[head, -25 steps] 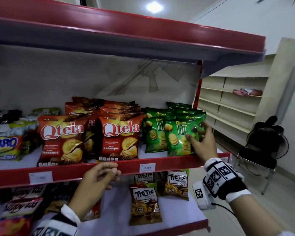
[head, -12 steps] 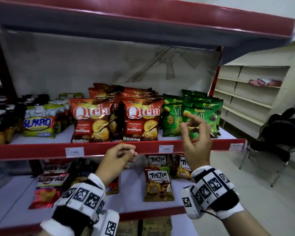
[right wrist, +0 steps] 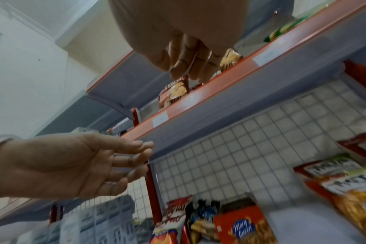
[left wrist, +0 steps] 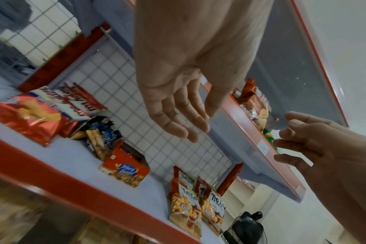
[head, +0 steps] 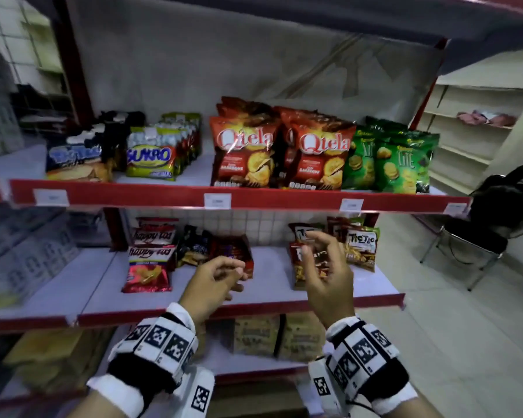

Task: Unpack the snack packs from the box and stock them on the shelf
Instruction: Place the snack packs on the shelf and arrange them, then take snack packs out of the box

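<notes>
1. Left hand point(head: 212, 282): fingers loosely curled, holding nothing, in front of the lower shelf point(head: 73, 297).
2. Right hand point(head: 326, 273): relaxed, holding nothing.
3. Green snack packs point(head: 402, 164): upright at the right end of the upper shelf point(head: 254, 202), beside the Qtela packs point(head: 317, 158).

A small shop: red-edged shelves point(head: 242, 203) carry rows of snack packs point(head: 317, 159) above white price labels point(head: 217, 200), with a bare cream display rack point(head: 465, 137) standing behind.
</notes>
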A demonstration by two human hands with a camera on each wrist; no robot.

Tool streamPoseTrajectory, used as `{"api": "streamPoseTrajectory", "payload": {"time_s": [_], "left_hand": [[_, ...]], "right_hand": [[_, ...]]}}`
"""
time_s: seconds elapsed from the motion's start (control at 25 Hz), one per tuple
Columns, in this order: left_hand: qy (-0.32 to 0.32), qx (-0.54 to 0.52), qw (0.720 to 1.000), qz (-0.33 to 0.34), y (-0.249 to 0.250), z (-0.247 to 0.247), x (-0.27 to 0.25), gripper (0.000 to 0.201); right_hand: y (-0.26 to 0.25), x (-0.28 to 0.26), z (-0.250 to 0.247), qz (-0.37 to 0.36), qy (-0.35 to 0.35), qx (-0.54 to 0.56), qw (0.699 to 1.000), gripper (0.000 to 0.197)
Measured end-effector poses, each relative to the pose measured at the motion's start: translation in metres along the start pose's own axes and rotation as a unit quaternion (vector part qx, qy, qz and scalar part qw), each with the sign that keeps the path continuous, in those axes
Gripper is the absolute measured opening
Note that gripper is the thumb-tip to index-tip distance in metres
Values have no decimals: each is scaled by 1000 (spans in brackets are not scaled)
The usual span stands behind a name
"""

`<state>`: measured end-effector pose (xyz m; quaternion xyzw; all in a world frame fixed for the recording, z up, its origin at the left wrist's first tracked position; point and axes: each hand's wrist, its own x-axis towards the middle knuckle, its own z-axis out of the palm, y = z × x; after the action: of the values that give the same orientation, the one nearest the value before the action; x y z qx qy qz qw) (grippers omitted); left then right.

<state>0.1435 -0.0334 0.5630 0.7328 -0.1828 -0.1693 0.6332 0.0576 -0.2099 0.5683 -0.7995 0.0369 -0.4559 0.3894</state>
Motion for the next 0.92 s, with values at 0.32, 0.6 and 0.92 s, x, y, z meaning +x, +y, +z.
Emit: {"api": "streamPoseTrajectory", "payload": {"time_s": [0.32,0.6,0.92], "left_hand": [[35,-16,994,-102,-121,-30,-33,14],[67,-34,972,-224,-232,-14,-44,18],[165,-35,917,-360,-394,9,-49,15]], "right_hand": [[23,-114,39,135,-237,-8,962,34],[97,-185,81,242,-435,-77,864,42],[220,-288,154,307,-621,-118,711,48]]}}
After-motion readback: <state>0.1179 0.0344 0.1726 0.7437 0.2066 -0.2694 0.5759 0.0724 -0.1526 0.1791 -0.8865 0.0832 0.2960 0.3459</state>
